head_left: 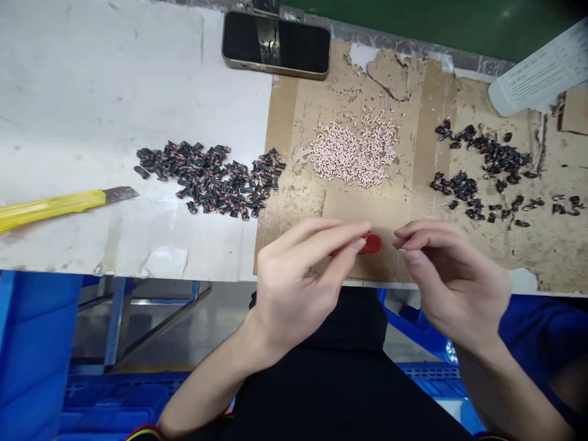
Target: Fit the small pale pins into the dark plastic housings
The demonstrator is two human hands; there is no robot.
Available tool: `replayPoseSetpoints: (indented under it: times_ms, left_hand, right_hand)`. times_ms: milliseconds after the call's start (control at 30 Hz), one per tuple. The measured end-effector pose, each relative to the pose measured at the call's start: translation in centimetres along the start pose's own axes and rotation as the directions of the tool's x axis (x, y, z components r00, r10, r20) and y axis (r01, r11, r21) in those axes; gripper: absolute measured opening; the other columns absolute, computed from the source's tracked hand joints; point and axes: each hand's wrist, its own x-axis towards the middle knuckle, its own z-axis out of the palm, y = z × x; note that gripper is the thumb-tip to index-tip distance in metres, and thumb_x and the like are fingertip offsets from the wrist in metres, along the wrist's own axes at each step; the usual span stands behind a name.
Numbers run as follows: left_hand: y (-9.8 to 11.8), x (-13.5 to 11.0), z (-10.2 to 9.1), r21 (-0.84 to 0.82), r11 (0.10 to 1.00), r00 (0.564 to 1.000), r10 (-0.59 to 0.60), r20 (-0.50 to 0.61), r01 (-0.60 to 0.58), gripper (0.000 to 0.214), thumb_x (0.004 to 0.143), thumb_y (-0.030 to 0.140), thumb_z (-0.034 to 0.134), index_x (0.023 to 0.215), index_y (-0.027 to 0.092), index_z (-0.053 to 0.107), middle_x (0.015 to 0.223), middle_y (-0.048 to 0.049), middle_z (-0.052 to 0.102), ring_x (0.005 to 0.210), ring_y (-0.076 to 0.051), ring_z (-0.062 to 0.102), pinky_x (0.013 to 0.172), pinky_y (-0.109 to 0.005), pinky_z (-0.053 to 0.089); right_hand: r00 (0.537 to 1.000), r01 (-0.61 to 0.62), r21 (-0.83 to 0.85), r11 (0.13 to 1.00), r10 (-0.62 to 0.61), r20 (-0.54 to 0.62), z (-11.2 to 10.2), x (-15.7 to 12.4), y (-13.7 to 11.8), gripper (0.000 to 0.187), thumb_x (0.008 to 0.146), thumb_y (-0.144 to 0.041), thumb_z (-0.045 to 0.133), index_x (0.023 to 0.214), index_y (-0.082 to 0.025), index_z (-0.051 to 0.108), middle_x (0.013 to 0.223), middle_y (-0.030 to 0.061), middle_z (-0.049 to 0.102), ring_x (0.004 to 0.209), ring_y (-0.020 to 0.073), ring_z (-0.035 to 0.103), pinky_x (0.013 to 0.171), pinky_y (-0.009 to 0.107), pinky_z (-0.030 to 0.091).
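My left hand (301,275) is closed in a pinch, its fingertips over the left edge of a small red disc (374,244) on the cardboard (390,214). What those fingertips hold, if anything, is too small to make out. To the right of the disc, my right hand (454,275) pinches a tiny pale piece (401,249) between thumb and forefinger. Beyond both hands lies a spread heap of tiny pinkish pieces (353,153). Small black parts with coppery ends (215,177) are piled to the left, and shiny black parts (500,156) lie scattered to the right.
A yellow utility knife (59,207) lies at the left with its blade out. At the back edge a phone (275,44) rests on its side. A whitish labelled container (542,67) stands at the far right. Blue crates (37,355) sit below the table's front edge.
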Motion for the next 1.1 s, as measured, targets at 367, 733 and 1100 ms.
replayPoseSetpoints:
  times_ms: [367,733,1100]
  left_hand:
    - [-0.6,-0.5,-0.9,-0.185,0.954,0.967,-0.249,-0.046,0.237,0.020,0.098,0.011,0.069,0.111,0.025,0.077,0.100,-0.0001,0.080,0.085,-0.014,0.080,0.082,-0.025,0.071]
    - [0.3,-0.1,0.6,-0.419,0.755,0.862,-0.408,0.301,0.504,0.021,0.093,0.007,0.072,0.106,0.022,0.077,0.092,-0.0008,0.083,0.076,-0.014,0.081,0.070,-0.020,0.070]
    - [1.3,0.3,1.0,-0.502,0.501,0.709,-0.526,0.470,0.705,0.022,0.094,0.012,0.074,0.114,0.021,0.071,0.089,0.0040,0.078,0.080,-0.006,0.074,0.078,-0.011,0.062]
  right_hand:
    - [0.956,0.289,-0.470,0.834,-0.228,0.182,0.2,-0.5,1.5,0.028,0.091,-0.008,0.071,0.112,-0.025,0.066,0.122,0.0100,0.072,0.112,0.0282,0.069,0.096,0.046,0.055]
    - [0.979,-0.200,0.214,0.956,0.188,0.073,0.2,0.1,-1.0,0.011,0.099,-0.017,0.067,0.099,-0.027,0.072,0.113,0.0044,0.071,0.106,0.0190,0.072,0.094,0.034,0.062]
    - [0.971,-0.236,0.265,0.935,0.213,0.113,0.5,0.4,-2.3,0.011,0.100,-0.017,0.067,0.097,-0.026,0.073,0.107,0.0002,0.076,0.102,0.0112,0.074,0.089,0.018,0.062]
